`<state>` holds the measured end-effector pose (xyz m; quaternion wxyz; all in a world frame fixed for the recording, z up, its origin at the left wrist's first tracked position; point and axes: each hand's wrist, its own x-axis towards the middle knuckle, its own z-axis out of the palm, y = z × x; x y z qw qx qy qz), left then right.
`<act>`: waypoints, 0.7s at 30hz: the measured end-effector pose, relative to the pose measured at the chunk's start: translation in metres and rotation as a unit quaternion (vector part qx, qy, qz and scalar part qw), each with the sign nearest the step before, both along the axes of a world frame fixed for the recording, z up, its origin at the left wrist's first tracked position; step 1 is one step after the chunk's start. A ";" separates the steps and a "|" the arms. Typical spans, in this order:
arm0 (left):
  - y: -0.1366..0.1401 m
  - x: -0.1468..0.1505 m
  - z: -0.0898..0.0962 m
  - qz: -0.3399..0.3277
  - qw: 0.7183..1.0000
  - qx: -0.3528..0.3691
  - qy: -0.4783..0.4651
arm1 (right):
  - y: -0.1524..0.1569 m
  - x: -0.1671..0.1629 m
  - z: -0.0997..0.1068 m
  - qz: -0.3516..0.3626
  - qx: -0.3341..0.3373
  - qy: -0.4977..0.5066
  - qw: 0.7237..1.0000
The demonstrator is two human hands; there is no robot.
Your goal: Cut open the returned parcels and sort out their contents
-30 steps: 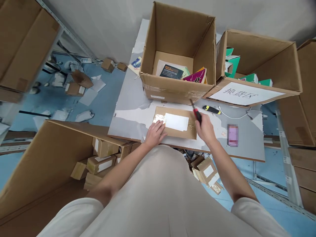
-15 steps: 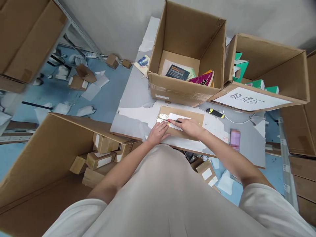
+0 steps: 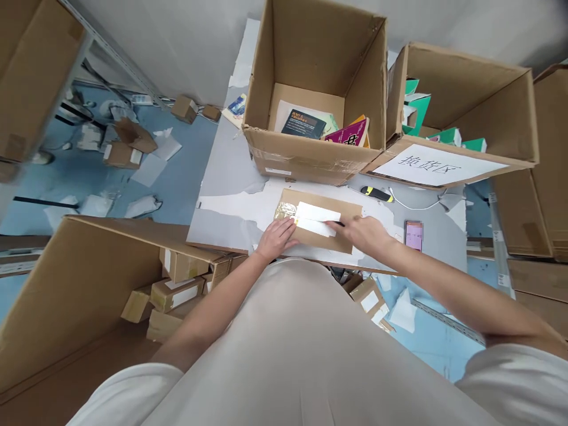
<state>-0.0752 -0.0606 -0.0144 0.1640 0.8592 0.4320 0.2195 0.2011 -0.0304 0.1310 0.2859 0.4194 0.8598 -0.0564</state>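
Observation:
A flat cardboard package (image 3: 306,241) lies on the table, with a white label (image 3: 317,213) on top and shiny tape at its left end. A dark line runs lengthwise across the label. My left hand (image 3: 278,238) rests on the package's left end with its fingers stretched out. Over the right part of the package, my right hand (image 3: 364,234) is closed around a slim dark box cutter (image 3: 339,223). Most of the cutter is hidden by the fingers, and its blade cannot be made out.
Behind the package stand an open carton (image 3: 310,155) with books and a second carton (image 3: 470,168) with green-covered items. A black-and-yellow tool (image 3: 377,193) and a phone (image 3: 413,235) lie to the right. A large carton (image 3: 110,248) holding small boxes stands at left.
My right hand has moved to the right along the package with the cutter, and a line now crosses the label. My left hand stays on the left end. The view has shifted slightly.

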 end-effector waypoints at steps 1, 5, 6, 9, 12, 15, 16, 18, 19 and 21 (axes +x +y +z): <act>0.001 0.001 0.000 0.004 1.000 -0.008 0.002 | -0.006 0.019 0.000 -0.016 0.007 -0.006 1.000; 0.004 0.003 -0.001 0.012 1.000 -0.020 0.015 | -0.033 0.090 0.000 -0.074 0.031 0.021 0.997; 0.004 0.003 -0.001 0.012 1.000 -0.019 0.018 | -0.039 0.103 0.001 -0.087 0.036 0.043 0.995; 0.002 0.002 0.004 0.016 1.000 -0.015 0.022 | -0.060 0.133 0.002 -0.146 0.047 0.126 0.980; 0.002 0.003 0.015 0.024 0.999 -0.013 0.038 | -0.080 0.143 -0.011 -0.292 0.048 0.265 0.918; 0.010 0.008 0.031 0.017 0.997 -0.015 0.071 | -0.094 0.128 -0.041 -0.482 -0.011 0.426 0.766; 0.015 0.011 0.036 0.014 0.996 -0.016 0.086 | -0.096 0.119 -0.052 -0.526 -0.038 0.465 0.711; 0.026 0.019 0.044 0.015 0.992 -0.023 0.126 | -0.099 0.099 -0.070 -0.578 -0.070 0.524 0.622; 0.031 0.023 0.048 0.020 0.988 -0.032 0.148 | -0.100 0.091 -0.076 -0.590 -0.078 0.545 0.590; 0.040 0.029 0.052 0.029 0.980 -0.056 0.189 | -0.101 0.079 -0.084 -0.601 -0.087 0.575 0.548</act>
